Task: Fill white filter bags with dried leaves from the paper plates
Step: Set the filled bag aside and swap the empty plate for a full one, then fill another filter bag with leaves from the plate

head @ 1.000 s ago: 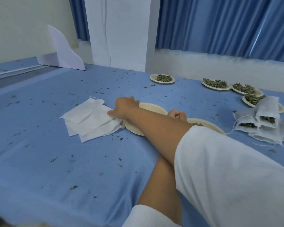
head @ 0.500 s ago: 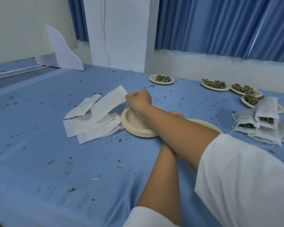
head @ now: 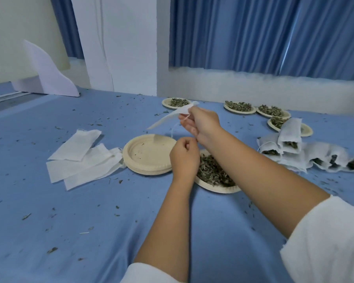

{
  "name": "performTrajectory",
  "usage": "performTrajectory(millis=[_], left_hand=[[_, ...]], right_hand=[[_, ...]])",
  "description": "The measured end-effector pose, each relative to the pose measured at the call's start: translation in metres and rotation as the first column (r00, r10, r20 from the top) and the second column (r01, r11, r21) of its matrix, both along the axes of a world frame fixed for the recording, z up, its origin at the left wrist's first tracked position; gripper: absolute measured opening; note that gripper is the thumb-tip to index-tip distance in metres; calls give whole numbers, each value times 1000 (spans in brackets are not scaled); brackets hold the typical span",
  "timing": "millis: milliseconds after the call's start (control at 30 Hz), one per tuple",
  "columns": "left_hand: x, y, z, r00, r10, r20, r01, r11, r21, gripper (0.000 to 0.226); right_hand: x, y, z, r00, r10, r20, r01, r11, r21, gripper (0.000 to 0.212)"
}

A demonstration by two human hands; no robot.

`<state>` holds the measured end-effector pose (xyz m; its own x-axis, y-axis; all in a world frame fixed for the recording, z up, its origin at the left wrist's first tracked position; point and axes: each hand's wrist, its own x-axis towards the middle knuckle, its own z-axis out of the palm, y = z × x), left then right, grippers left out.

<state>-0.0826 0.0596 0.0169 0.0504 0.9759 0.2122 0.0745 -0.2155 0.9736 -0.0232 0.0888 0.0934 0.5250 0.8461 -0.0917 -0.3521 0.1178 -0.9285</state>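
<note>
In the head view, a white filter bag (head: 170, 118) is pinched at one end in the grip of the right hand (head: 201, 124) and held raised just beyond the leaf plate (head: 219, 189), probably so it can be opened over the dried leaves (head: 213, 172). The left hand (head: 184, 157) is curled over that plate's far rim; whether the bag's string is caught in its grip cannot be told. Empty bags (head: 80, 158) lie left of the plate on the worktop (head: 90, 221), and filled bags (head: 290, 139) to its right.
</note>
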Motion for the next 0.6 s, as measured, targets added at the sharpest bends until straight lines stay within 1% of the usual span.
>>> performTrajectory(millis=[100,200,233,300,333,400,500,567,600], left_hand=[[-1,-9,9,999,41,30,-44,993,106,22],[-3,-13,16,986,127,110,-148,966,210,23],[-4,-12,18,980,159,117,-183,955,234,19],[-3,-7,19,976,205,74,-217,942,256,9],[-2,-5,19,975,222,31,-222,937,268,8],[2,-3,15,971,234,-44,-211,932,294,14],[5,-6,11,969,222,-108,-177,929,325,29],[5,-7,11,978,180,-102,-145,947,286,38],[4,-7,13,989,137,-60,-120,966,227,42]], right_hand=[[16,-20,-8,998,7,-66,-5,1000,24,13],[17,-35,-17,973,90,-211,-77,995,70,8],[15,-38,-20,960,125,-251,-107,991,82,8],[11,-46,-25,934,194,-299,-172,980,99,12],[10,-50,-27,924,228,-308,-207,973,100,15],[10,-55,-28,911,252,-325,-236,968,90,18],[15,-56,-33,914,219,-341,-200,976,92,14],[17,-56,-37,921,222,-319,-196,974,113,11],[17,-57,-39,923,228,-309,-198,972,126,11]])
